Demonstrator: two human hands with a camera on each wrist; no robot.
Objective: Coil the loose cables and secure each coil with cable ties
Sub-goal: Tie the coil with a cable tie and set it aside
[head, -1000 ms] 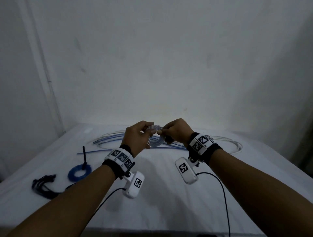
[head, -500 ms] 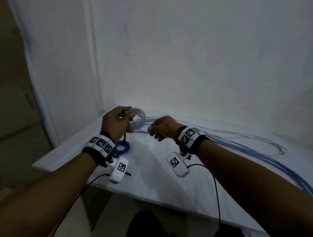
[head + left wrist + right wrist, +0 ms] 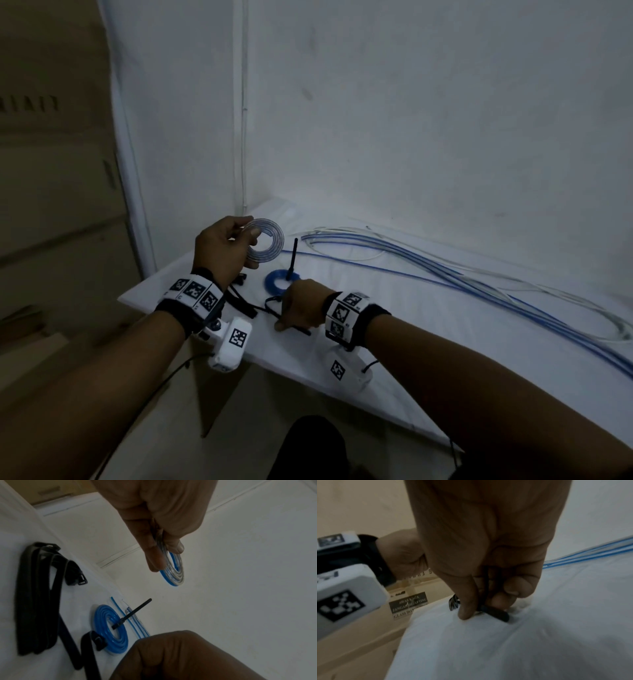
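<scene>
Where readable, sticker [image 3: 409, 605] says "AWAS KACA"

Dim room, low light. White tabletop [image 3: 428, 359] set into a corner; its near-left corner juts over the floor [image 3: 260, 404], which looks tan. Two pale plastered walls meet behind it: back wall [image 3: 428, 120] bare, with a few faint smudges; left wall [image 3: 178, 137] narrower. Thin white conduit [image 3: 244, 113] runs down the corner seam to the tabletop. Left of that, a beige panelled surface [image 3: 51, 205], possibly a door or cabinet. Right wrist view shows a small dark sign [image 3: 409, 603] with pale lettering low on beige furniture, only partly legible.
</scene>
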